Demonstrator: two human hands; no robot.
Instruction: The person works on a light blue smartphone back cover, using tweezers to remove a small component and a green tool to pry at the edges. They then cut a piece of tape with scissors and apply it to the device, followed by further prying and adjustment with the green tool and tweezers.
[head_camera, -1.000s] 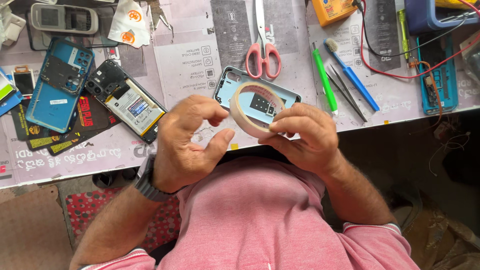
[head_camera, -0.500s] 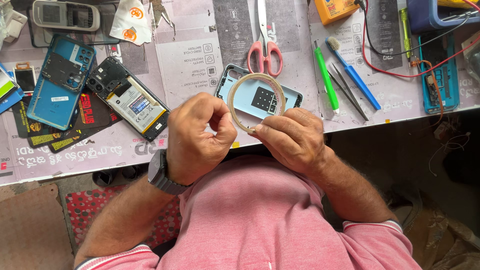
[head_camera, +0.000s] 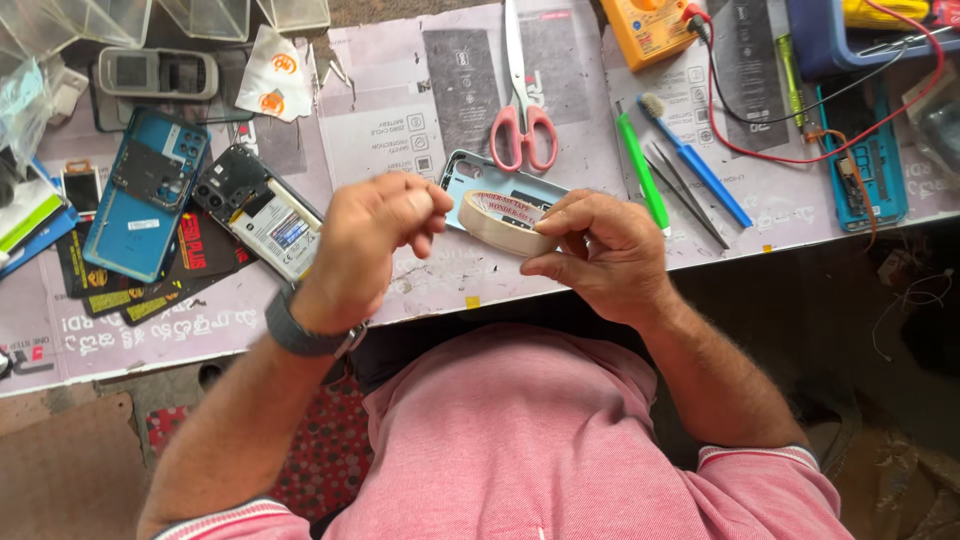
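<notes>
Tape roll (head_camera: 500, 222): you are gripping it in your right hand (head_camera: 600, 255), fingers closed on its rim, above the counter (head_camera: 420, 290) edge. Left hand (head_camera: 365, 250): pinching closed just beside it. Phone (head_camera: 490, 180) lying beneath.

This was a phone repair workbench. Opened blue smartphones with exposed insides (head_camera: 148, 195) lay at the left, while a yellow multimeter with red leads (head_camera: 648, 28), slim metal tweezers (head_camera: 685, 195) and pink-handled scissors (head_camera: 522, 110) lay farther right.
</notes>
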